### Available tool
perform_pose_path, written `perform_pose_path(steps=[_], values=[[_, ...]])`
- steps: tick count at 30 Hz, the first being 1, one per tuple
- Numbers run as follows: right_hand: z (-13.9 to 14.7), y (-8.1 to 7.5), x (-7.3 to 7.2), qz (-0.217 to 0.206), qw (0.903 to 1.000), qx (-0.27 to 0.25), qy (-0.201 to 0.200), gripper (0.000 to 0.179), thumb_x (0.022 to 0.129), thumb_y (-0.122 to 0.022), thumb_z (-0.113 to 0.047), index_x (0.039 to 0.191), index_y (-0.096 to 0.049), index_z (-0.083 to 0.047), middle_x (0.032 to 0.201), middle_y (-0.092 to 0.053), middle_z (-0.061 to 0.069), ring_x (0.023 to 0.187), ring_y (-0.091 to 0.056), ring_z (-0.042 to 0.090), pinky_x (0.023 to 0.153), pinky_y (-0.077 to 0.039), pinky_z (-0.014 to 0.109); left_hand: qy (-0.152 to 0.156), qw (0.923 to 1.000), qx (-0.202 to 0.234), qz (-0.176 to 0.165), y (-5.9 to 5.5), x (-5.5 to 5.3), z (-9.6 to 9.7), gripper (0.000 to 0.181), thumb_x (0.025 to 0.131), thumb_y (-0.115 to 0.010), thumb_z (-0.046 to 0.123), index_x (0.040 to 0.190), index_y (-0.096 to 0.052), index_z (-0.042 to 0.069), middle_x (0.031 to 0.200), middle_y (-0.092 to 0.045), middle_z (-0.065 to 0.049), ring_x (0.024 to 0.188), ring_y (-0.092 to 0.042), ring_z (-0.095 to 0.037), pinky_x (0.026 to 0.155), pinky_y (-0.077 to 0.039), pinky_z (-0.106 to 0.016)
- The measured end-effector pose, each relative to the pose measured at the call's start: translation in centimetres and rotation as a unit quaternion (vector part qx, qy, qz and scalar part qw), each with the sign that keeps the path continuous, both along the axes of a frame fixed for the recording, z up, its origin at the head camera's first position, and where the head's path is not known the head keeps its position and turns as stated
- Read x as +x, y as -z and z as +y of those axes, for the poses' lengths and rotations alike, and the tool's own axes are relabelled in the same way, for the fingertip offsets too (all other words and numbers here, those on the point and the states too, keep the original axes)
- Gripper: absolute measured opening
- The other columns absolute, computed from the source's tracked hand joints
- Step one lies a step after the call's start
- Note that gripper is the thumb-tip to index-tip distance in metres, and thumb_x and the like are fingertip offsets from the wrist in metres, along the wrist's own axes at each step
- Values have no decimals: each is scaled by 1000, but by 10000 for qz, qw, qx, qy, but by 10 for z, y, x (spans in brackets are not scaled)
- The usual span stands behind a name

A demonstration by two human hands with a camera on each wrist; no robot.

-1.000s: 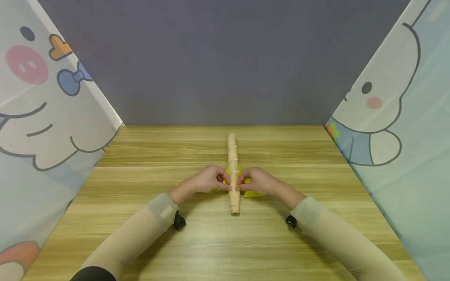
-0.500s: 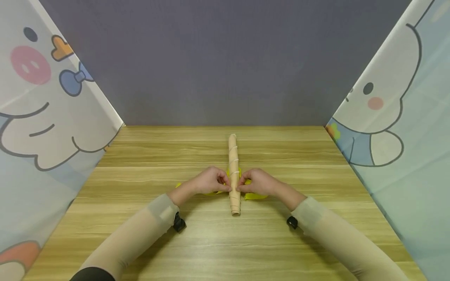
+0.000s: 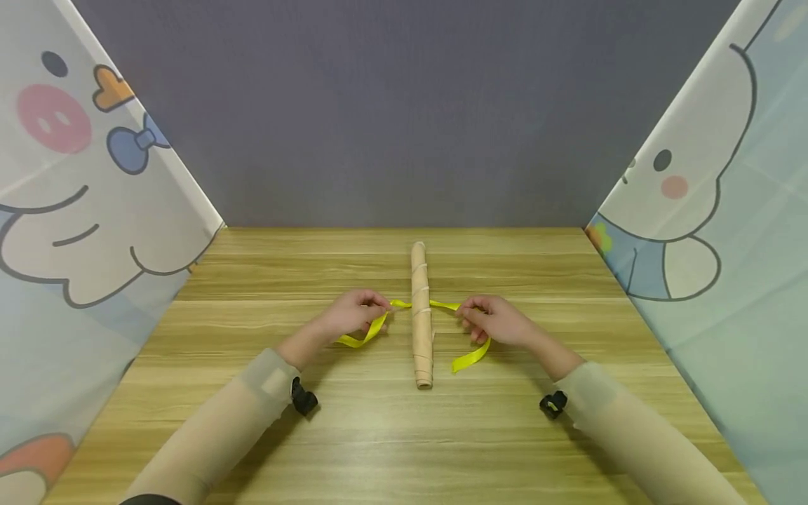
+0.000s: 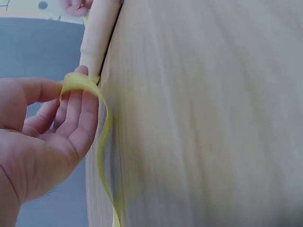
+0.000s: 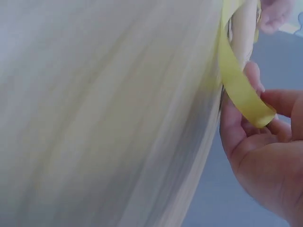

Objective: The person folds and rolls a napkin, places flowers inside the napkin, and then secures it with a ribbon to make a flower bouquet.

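A beige roll of sheet material lies lengthwise on the table, pointing away from me. A yellow ribbon crosses under it near its middle, one end out on each side. On the left, my left hand pinches one length between thumb and fingers, the tail curling down toward the table; the left wrist view shows this ribbon hanging from the fingertips. My right hand pinches the other length, and its tail loops back toward the roll. The part beneath the roll is hidden.
The wood-grain table ends at a grey back panel. Cartoon-printed cloth walls stand at the left and right. A black wrist camera sits under the left sleeve, another under the right.
Both hands have left the near half of the roll and moved outward and slightly away from me. Each now holds a ribbon length, drawn out sideways. The roll has hardly moved.
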State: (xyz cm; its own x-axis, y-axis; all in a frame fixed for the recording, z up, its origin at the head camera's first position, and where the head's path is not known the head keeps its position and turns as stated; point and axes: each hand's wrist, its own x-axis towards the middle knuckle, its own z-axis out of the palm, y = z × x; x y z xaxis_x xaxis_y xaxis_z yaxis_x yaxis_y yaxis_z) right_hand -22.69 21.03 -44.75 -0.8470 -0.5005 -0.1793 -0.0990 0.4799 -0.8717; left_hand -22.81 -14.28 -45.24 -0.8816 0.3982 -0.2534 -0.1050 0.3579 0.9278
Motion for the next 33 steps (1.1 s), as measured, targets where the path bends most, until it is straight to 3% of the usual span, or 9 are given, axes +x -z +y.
perform_pose_path(steps=[6, 11, 24, 33], values=[[15, 2, -5, 267, 9980, 401, 413, 27, 117, -52, -18, 131, -69, -3, 110, -72, 16, 74, -59, 19, 64, -55, 29, -42, 9998, -153, 127, -4, -4, -11, 26, 110, -60, 5, 132, -66, -6, 105, -63, -12, 80, -66, -21, 74, -62, -31], [22, 1, -10, 376, 9952, 648, 627, 26, 116, -50, -16, 131, -69, -4, 107, -73, 14, 76, -57, 19, 65, -53, 28, 75, 9976, -561, 397, -4, -6, -19, 27, 106, -65, 2, 131, -63, -7, 99, -65, -9, 76, -63, -19, 69, -56, -28], [30, 1, -18, 579, 9886, 1214, 679, 25, 112, -58, -11, 134, -68, -3, 101, -77, 11, 58, -52, 11, 53, -47, 26, -79, 9877, -1333, 809, 3, -17, -24, 19, 104, -68, 2, 122, -69, -5, 102, -69, -12, 77, -66, -18, 70, -60, -30], [35, 2, -24, 556, 9872, 1323, 697, 26, 113, -57, -12, 136, -66, -2, 102, -77, 10, 59, -51, 12, 53, -45, 26, -121, 9848, -1437, 963, 1, -20, -25, 16, 104, -69, 1, 119, -70, -4, 100, -70, -13, 75, -65, -17, 66, -57, -27]])
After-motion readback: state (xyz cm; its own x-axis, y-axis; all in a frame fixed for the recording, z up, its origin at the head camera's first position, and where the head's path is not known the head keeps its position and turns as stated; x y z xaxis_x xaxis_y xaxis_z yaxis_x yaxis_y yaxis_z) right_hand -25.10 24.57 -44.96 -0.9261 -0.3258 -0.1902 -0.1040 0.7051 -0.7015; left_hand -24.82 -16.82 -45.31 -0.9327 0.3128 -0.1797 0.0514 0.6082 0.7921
